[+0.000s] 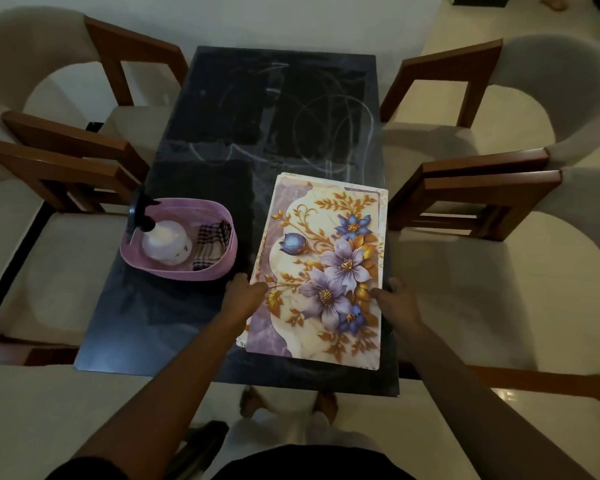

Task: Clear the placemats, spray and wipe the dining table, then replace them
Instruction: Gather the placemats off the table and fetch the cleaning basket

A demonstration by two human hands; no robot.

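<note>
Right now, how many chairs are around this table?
4. Left of the table: far left chair and near left chair. Right: far right chair and near right chair. Another at the near end, below the camera, may be hidden.

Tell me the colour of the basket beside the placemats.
Pinkish-purple; the plastic basket shows best in head view.

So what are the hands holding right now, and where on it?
The stack of placemats, by its two long edges: the left hand grips the left edge and the right hand the right edge, thumbs on top.
</note>
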